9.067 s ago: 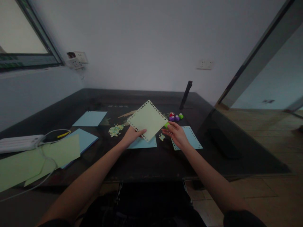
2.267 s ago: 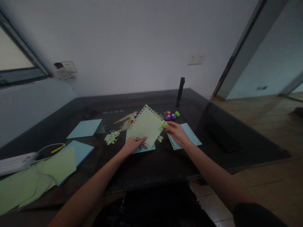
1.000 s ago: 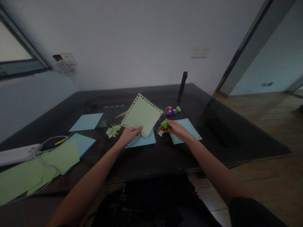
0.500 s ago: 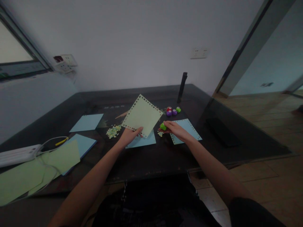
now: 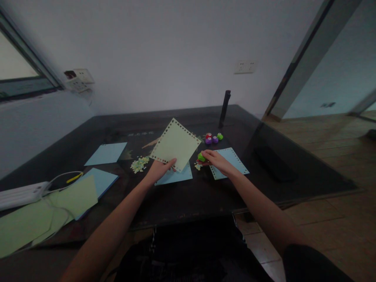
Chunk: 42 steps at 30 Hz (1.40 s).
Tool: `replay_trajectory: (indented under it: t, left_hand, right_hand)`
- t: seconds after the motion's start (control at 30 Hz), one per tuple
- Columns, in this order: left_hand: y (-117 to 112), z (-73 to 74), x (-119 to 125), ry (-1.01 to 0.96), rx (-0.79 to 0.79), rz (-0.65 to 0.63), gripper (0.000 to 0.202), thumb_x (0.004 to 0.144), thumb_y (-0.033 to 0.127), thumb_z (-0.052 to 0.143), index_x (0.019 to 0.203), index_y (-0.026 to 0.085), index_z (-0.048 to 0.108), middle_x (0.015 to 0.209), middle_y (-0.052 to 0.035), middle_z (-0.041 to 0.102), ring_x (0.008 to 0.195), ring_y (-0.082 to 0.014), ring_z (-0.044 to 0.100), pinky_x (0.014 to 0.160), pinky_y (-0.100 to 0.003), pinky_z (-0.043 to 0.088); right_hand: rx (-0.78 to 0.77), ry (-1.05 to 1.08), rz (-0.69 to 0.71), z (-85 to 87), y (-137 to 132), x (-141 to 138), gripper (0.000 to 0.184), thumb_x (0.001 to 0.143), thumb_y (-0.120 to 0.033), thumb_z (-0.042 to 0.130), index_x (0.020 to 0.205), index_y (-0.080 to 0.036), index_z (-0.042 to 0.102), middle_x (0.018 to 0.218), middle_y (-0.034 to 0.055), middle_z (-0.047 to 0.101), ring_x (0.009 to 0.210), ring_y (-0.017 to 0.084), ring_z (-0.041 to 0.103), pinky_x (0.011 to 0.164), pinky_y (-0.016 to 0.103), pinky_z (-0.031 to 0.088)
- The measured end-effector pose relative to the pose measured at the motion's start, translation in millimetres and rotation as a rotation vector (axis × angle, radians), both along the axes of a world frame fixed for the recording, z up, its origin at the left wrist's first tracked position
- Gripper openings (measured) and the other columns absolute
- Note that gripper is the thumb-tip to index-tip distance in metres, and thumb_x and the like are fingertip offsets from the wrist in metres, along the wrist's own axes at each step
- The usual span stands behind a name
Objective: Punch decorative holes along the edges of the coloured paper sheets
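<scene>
While left hand (image 5: 160,170) grips pale green sheet (image 5: 176,143), right hand (image 5: 219,161) clasps green punch (image 5: 201,157); tabletop lettering (image 5: 141,134) too blurred.

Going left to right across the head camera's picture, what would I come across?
White power strip → larger scrap pile → held pale green sheet → held green punch → right hand → black slab.

The raised green sheet (image 5: 176,143) partly hides a blue sheet (image 5: 178,176) and, apparently, the left fingers (image 5: 170,162).

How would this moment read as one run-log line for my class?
left hand: holds pale green sheet | right hand: holds bright green punch, apart from sheet | table: paper bits, blue sheets
</scene>
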<state>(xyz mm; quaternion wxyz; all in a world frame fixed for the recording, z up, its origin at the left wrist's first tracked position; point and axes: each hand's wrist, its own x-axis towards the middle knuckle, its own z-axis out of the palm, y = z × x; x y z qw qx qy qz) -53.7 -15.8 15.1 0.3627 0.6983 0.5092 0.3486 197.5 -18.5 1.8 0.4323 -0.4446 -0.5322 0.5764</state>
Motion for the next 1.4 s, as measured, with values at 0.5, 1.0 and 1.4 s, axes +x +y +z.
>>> replay_trajectory:
  t: [0.5,1.0,1.4]
  left_hand:
    - [8.0,-2.9,-7.7,0.051,0.063,0.025,0.024,0.074,0.039,0.059,0.062,0.018,0.056,0.045,0.0000,0.057,0.050,-0.0179,0.057,0.061,-0.030,0.045]
    - [8.9,-4.1,-6.3,0.026,0.040,0.042,0.032,0.074,0.044,0.056,0.055,0.018,0.056,0.047,-0.0023,0.059,0.050,-0.0185,0.057,0.058,-0.029,0.043]
    - [7.6,-6.2,-5.6,0.017,0.058,0.026,0.031,0.076,0.043,0.055,0.057,0.018,0.057,0.048,-0.0028,0.059,0.052,-0.0193,0.058,0.060,-0.030,0.044]
  right_hand:
    - [0.122,-0.040,-0.032,4.1,-4.1,1.8,0.036,0.066,-0.033,0.074,0.097,-0.019,0.064,0.075,0.0006,0.063,0.064,0.011,0.059,0.062,0.025,0.052]
    - [0.124,-0.067,-0.107,-0.2,-2.0,-0.3,0.041,0.063,-0.032,0.076,0.099,-0.020,0.059,0.070,-0.0013,0.062,0.056,0.012,0.058,0.054,0.026,0.049]
    - [0.156,-0.112,-0.132,6.7,-4.2,-0.1,0.039,0.062,-0.030,0.075,0.096,-0.018,0.059,0.082,0.0018,0.064,0.065,0.014,0.061,0.057,0.025,0.048]
